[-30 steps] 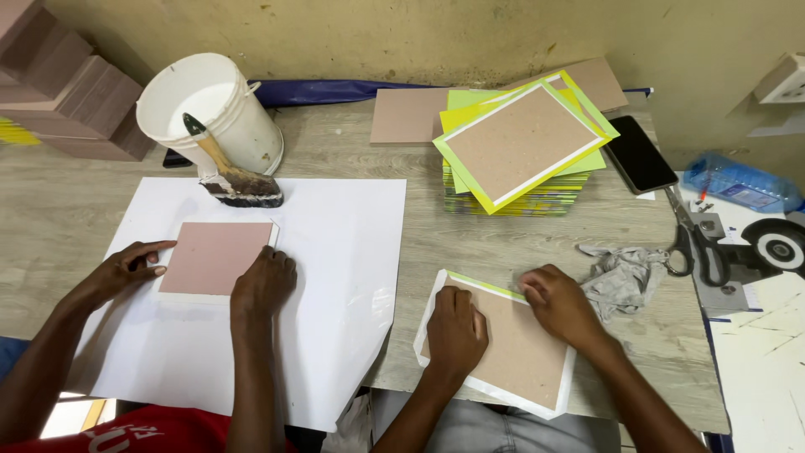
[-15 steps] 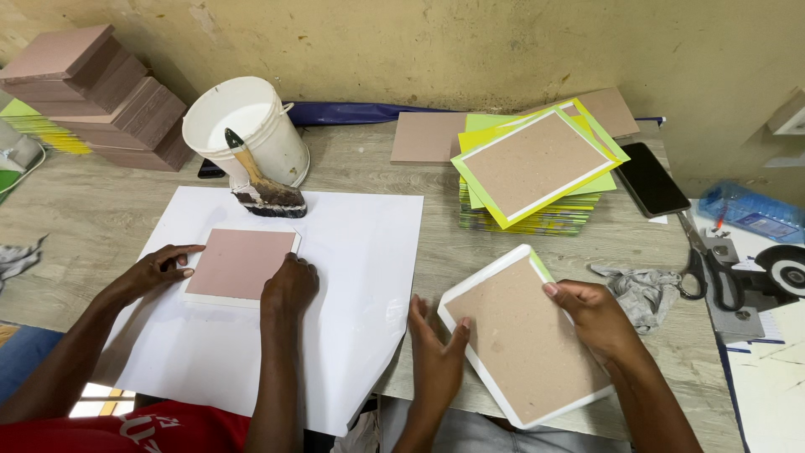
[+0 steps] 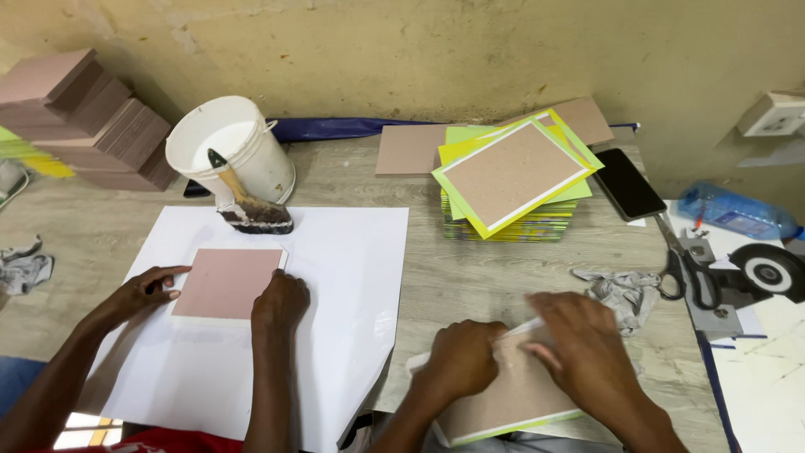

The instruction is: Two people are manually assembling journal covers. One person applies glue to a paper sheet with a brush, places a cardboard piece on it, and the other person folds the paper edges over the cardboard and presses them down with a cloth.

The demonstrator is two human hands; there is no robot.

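A brown board (image 3: 511, 394) with white paper edging is pressed flat at the table's near edge by the left hand (image 3: 461, 359); its flap is pinched by the right hand (image 3: 579, 344); a finished stack (image 3: 511, 180) is seen behind.

A pale grey wood-grain worktop (image 3: 470, 277) runs up against a stained, yellowish plaster wall (image 3: 402, 50). A white wall socket (image 3: 773, 111) sits on that wall, right of the worktop. Light is soft and even.
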